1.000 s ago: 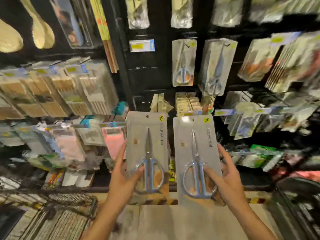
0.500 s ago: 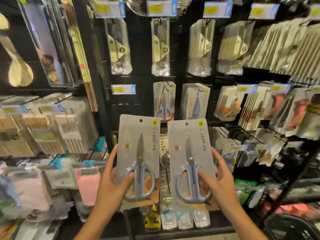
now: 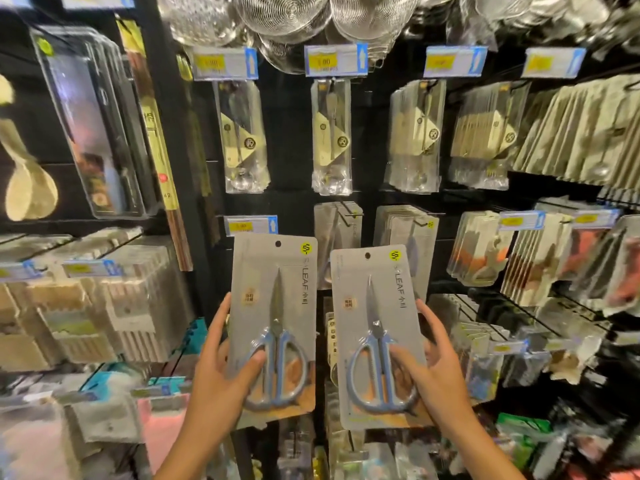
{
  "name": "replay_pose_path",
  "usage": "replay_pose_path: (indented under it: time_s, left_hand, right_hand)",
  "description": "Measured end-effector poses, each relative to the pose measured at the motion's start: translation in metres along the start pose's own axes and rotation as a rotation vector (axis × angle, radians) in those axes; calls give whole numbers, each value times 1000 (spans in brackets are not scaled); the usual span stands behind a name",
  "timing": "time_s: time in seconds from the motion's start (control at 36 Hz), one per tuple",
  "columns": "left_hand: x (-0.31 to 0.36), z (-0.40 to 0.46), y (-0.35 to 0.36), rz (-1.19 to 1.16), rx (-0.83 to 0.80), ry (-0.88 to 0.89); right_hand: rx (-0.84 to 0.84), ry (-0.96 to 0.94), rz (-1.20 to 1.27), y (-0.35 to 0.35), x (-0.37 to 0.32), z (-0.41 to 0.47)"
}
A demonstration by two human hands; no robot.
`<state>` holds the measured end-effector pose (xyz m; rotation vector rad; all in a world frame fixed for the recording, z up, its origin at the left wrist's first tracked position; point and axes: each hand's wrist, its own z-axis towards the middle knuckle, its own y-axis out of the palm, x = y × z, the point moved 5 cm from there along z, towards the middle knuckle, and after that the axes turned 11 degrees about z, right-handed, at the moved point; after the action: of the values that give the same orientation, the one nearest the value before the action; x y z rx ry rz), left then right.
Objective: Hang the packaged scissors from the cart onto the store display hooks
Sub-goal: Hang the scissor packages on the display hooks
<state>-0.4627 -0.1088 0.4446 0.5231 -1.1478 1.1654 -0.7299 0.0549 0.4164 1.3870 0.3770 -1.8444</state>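
The setting is a store aisle facing a black display wall point(image 3: 294, 209) densely hung with packaged kitchenware. Wire strainers point(image 3: 287, 15) hang along the top edge of the frame. Below them runs a row of price tags point(image 3: 335, 60), blue-edged with yellow labels, above packs of utensils point(image 3: 330, 136).

At lower centre, the left hand point(image 3: 221, 382) grips the left scissors pack point(image 3: 273, 323), thumb across the front over the blue handles, fingers behind the card. Just beside it, the right hand point(image 3: 436, 372) grips the right scissors pack point(image 3: 377, 334) the same way. Both packs are upright, side by side, with the hanging holes at top.

Behind them, at mid-frame, matching packs hang on display hooks point(image 3: 353, 213). Wooden utensils point(image 3: 29, 188) hang at far left.
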Motion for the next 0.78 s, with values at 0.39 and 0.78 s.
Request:
replay_pose_path:
  time_s: [0.39, 0.78]
  left_hand:
    - [1, 44, 23, 59, 91, -34]
    - [8, 61, 36, 103, 191, 38]
  right_hand:
    - [-51, 30, 108, 3, 28, 86]
    - [-137, 113, 237, 17, 44, 127]
